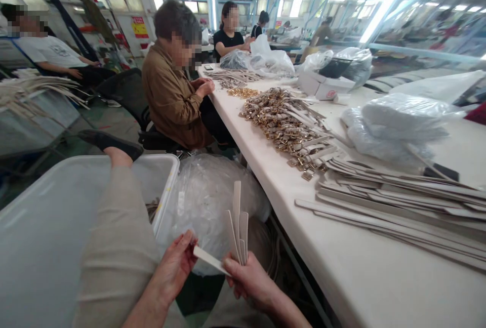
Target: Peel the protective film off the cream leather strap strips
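Beige, flat, leather-like strips (237, 216) fan out beside the white desk (341, 247), grasped in the fingers of the right hand (247, 275); the left hand's fingers (186, 241) bend at one strip's tip (grip indeterminable).

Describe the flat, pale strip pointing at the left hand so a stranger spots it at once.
Left of the long white table, low in the picture, find the bare right hand. It grips several narrow beige strips. The flat, pale strip slants sideways toward the left hand; its neighbours stand roughly upright.
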Motion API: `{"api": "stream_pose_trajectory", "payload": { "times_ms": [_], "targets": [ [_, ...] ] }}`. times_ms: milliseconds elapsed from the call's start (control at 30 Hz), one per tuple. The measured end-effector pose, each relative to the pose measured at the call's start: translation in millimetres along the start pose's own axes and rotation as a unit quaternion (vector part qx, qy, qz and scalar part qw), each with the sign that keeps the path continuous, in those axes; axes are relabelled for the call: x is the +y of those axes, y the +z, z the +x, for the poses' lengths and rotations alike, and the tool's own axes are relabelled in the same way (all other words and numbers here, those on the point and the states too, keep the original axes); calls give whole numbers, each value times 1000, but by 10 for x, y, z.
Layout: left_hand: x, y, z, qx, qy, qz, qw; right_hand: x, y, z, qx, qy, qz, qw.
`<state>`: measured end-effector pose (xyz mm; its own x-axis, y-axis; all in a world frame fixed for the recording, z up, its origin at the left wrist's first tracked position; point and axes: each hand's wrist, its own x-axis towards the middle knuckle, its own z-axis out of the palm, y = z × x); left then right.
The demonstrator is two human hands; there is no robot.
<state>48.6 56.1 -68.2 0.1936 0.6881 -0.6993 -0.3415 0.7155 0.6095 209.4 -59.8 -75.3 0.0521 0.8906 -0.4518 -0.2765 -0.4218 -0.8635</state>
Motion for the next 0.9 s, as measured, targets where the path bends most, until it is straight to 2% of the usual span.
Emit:
{"api": "stream_pose_trajectory", "payload": {
  "times_ms": [100,200,400,500,667,900],
  "targets": [
    [0,22,-8,-21,-3,-18,1000,-50,1,-76,23,12,-38,999],
    [4,26,-43,-26,-17,6,999,-90,6,-120,66,22,-71,995],
    [-4,-18,-68,-30,-7,51,998,-42,21,-106,126,-24,-122,984],
    [-17,-50,-62,-30,-3,58,998,-1,7,-104,134,-53,-141,979],
    [-13,-61,-44,-15,-3,48,999,17,-20,-110,124,-55,-135,982],
    [-74,-71,-59,-31,-6,72,997,18,-27,-86,132,-76,-174,973]
  ]
}}
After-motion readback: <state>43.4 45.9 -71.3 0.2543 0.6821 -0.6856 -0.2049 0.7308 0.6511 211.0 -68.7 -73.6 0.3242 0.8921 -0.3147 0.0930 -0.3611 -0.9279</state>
